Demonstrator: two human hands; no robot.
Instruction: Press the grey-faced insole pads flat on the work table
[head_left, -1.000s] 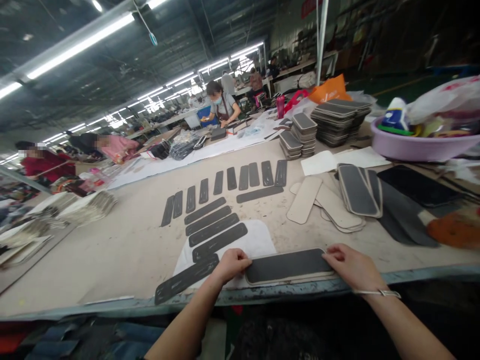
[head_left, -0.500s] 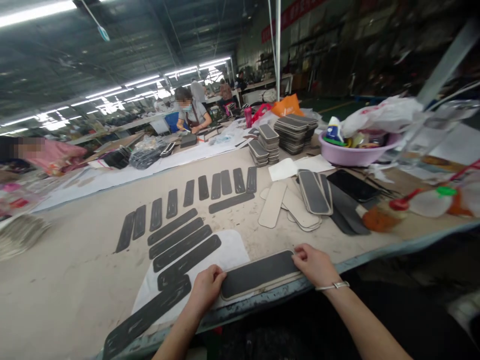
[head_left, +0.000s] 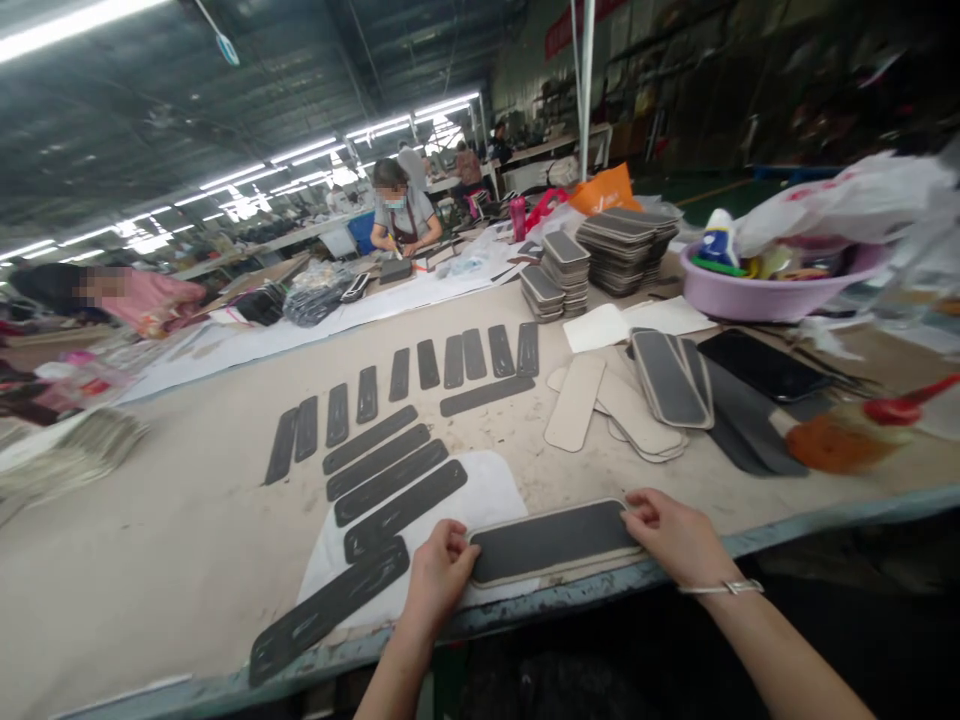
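Dusty factory workbench (head_left: 187, 560): at its near edge lies a dark-faced beige oblong panel (head_left: 551, 540), left hand (head_left: 439, 575) and right hand (head_left: 675, 535) pinching its ends. Pressing evenly would probably keep the layers aligned; black strips (head_left: 390, 480) lie just beside.

Long flat dark-grey pad (head_left: 551, 541) with rounded ends, stacked on a pale beige backing piece whose edge shows around it, lying flat at lower centre of frame along the near edge of the surface, slightly tilted up to the right.
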